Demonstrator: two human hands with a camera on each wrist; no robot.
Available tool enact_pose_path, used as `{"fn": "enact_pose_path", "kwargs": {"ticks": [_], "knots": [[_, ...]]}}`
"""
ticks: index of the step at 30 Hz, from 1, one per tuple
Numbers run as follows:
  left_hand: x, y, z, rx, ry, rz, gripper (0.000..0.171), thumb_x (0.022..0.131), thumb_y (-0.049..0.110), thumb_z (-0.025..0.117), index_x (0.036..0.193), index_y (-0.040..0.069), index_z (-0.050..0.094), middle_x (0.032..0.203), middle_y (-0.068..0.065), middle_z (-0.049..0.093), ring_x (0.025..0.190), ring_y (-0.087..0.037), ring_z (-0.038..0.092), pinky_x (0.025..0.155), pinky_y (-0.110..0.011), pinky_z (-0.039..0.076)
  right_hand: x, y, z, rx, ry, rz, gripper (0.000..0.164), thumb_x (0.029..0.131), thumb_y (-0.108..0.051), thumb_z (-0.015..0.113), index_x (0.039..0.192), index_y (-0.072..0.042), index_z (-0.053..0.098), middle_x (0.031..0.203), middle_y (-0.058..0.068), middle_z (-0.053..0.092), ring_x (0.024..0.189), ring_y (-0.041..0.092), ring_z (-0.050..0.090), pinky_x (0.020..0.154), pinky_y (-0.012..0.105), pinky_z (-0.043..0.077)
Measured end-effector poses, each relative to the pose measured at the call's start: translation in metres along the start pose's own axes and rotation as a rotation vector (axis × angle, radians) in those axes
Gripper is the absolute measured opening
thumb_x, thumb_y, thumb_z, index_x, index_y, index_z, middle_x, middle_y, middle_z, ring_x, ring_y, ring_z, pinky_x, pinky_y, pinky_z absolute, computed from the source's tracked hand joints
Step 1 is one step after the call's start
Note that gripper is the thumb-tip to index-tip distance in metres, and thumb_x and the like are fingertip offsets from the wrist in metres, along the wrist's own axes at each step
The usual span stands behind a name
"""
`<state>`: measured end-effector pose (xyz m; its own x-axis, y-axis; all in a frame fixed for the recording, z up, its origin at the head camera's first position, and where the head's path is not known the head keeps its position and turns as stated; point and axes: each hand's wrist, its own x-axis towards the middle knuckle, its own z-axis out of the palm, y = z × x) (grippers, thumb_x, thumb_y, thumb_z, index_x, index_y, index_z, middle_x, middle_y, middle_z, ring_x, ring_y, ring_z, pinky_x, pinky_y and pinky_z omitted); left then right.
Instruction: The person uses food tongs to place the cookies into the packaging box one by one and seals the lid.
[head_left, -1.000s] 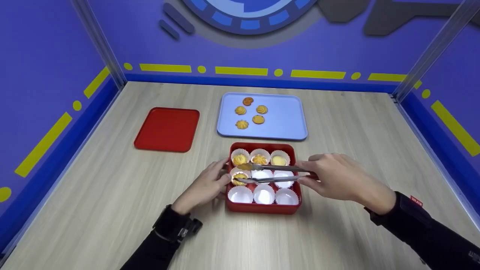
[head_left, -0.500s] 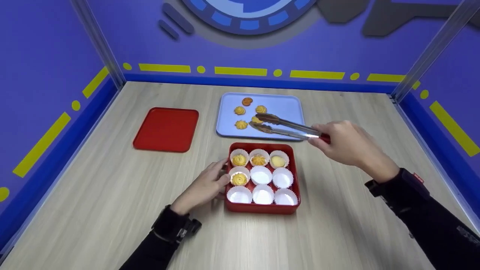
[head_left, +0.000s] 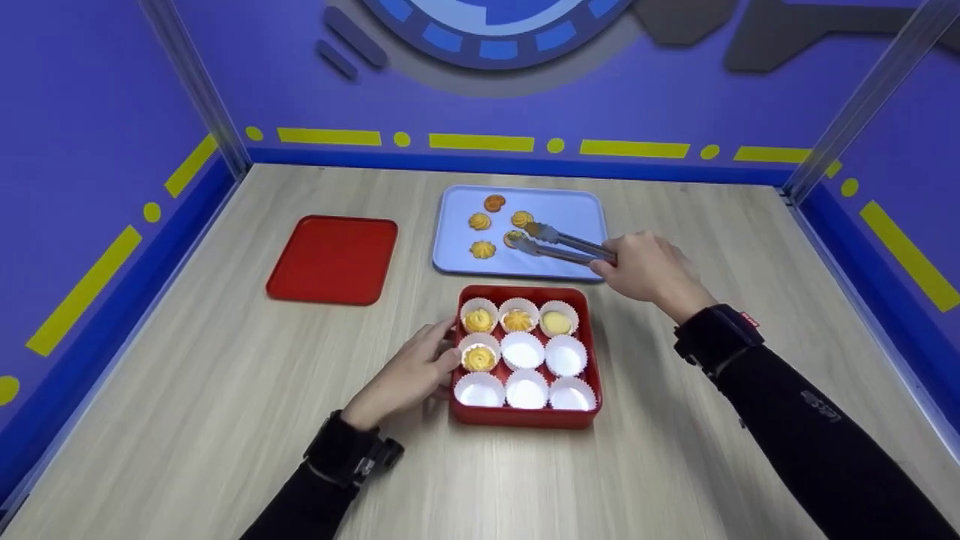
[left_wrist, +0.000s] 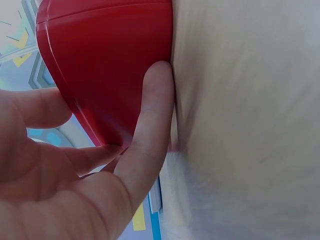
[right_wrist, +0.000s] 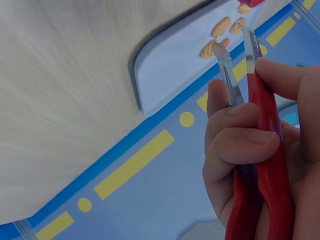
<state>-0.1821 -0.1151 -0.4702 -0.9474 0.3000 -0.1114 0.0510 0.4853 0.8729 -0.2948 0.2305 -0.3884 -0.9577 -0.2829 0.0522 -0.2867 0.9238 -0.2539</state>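
My right hand (head_left: 649, 270) grips metal tongs (head_left: 566, 244) by their red handles (right_wrist: 272, 165). The tongs reach over the pale blue tray (head_left: 581, 214), their arms apart, tips around a round cookie (head_left: 511, 238) that they partly cover. Several other cookies lie on that tray, among them a star-shaped cookie (head_left: 482, 250) and a swirled cookie (head_left: 480, 221). My left hand (head_left: 405, 373) rests against the left wall of a red box (head_left: 525, 418), fingers extended along its side in the left wrist view. Paper cups fill the box; several hold cookies, including a pale round cookie (head_left: 556, 323).
A flat red square tray (head_left: 334, 260) lies to the left of the blue tray. Blue wall panels (head_left: 480, 120) border the wooden table (head_left: 315, 450) at the back and both sides.
From above the red box, my right hand has carried the tongs back to the blue tray, where their tips now straddle the round cookie. The left hand and box stay put.
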Motion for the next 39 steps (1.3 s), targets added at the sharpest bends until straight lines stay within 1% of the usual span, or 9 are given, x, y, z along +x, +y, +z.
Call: {"fn": "enact_pose_path", "kwargs": {"ticks": [3,9,13,17,21,24,30,37,39], "knots": [[0.0,0.001,0.0,0.017,0.005,0.0,0.062,0.109,0.02,0.054,0.167,0.01,0.034,0.15,-0.014,0.053,0.136,-0.028,0.056,0.106,-0.048,0.054,0.004,-0.004,0.005,-0.01,-0.007,0.018,0.029,0.104,-0.032,0.068,0.105,-0.004,0.076,0.069,0.004,0.047,0.063,0.024,0.05,0.058,0.034,0.037],[0.0,0.003,-0.001,0.036,0.005,0.004,0.063,0.108,0.021,0.054,0.167,0.01,0.034,0.148,-0.014,0.054,0.135,-0.027,0.056,0.107,-0.048,0.053,0.008,-0.006,0.009,-0.026,-0.002,0.037,0.031,0.104,-0.031,0.068,0.11,-0.003,0.077,0.072,0.007,0.053,0.066,0.026,0.053,0.059,0.035,0.039],[0.0,0.002,-0.001,0.058,0.012,0.009,0.063,0.108,0.021,0.054,0.167,0.009,0.034,0.149,-0.014,0.054,0.137,-0.029,0.054,0.115,-0.051,0.047,0.01,-0.006,0.01,-0.025,-0.01,0.033,0.032,0.104,-0.031,0.066,0.113,-0.002,0.077,0.076,0.008,0.057,0.068,0.026,0.055,0.06,0.035,0.041],[0.0,0.002,-0.001,0.064,0.017,0.005,0.063,0.109,0.021,0.055,0.167,0.009,0.034,0.152,-0.015,0.052,0.139,-0.03,0.053,0.118,-0.053,0.043,0.011,-0.007,0.01,-0.032,-0.012,0.023,0.032,0.104,-0.032,0.066,0.112,-0.003,0.077,0.077,0.008,0.057,0.07,0.027,0.055,0.062,0.035,0.041],[-0.001,0.002,-0.001,0.046,0.018,0.004,0.063,0.109,0.021,0.055,0.167,0.009,0.034,0.152,-0.015,0.052,0.14,-0.03,0.053,0.117,-0.053,0.043,0.013,-0.008,0.011,-0.043,-0.001,0.013,0.03,0.103,-0.032,0.067,0.106,-0.004,0.076,0.072,0.005,0.051,0.067,0.026,0.053,0.059,0.035,0.038],[-0.001,0.001,-0.001,0.029,0.018,0.007,0.062,0.109,0.019,0.055,0.166,0.008,0.035,0.152,-0.014,0.052,0.139,-0.029,0.054,0.115,-0.051,0.046,0.014,-0.009,0.012,-0.048,0.008,0.007,0.029,0.103,-0.032,0.067,0.103,-0.005,0.075,0.069,0.004,0.047,0.065,0.026,0.052,0.057,0.035,0.037],[-0.001,0.001,-0.001,0.023,0.015,0.009,0.061,0.11,0.02,0.054,0.167,0.009,0.034,0.151,-0.014,0.053,0.136,-0.028,0.056,0.109,-0.05,0.051,0.013,-0.009,0.012,-0.054,0.004,0.0,0.029,0.104,-0.031,0.066,0.104,-0.004,0.075,0.072,0.006,0.053,0.069,0.027,0.054,0.059,0.036,0.04],[0.0,0.0,-0.001,0.045,0.021,0.007,0.062,0.109,0.021,0.055,0.166,0.01,0.035,0.151,-0.014,0.053,0.138,-0.028,0.054,0.114,-0.051,0.047,0.013,-0.009,0.013,-0.081,0.02,-0.02,0.028,0.104,-0.03,0.066,0.1,-0.004,0.075,0.071,0.005,0.051,0.067,0.026,0.054,0.059,0.035,0.04],[0.0,0.0,-0.001,0.046,0.021,0.007,0.062,0.109,0.021,0.055,0.166,0.01,0.036,0.149,-0.014,0.054,0.137,-0.028,0.055,0.113,-0.051,0.048,0.013,-0.008,0.013,-0.086,0.021,-0.027,0.028,0.104,-0.03,0.066,0.101,-0.004,0.075,0.071,0.006,0.052,0.066,0.026,0.053,0.058,0.035,0.04]]}}
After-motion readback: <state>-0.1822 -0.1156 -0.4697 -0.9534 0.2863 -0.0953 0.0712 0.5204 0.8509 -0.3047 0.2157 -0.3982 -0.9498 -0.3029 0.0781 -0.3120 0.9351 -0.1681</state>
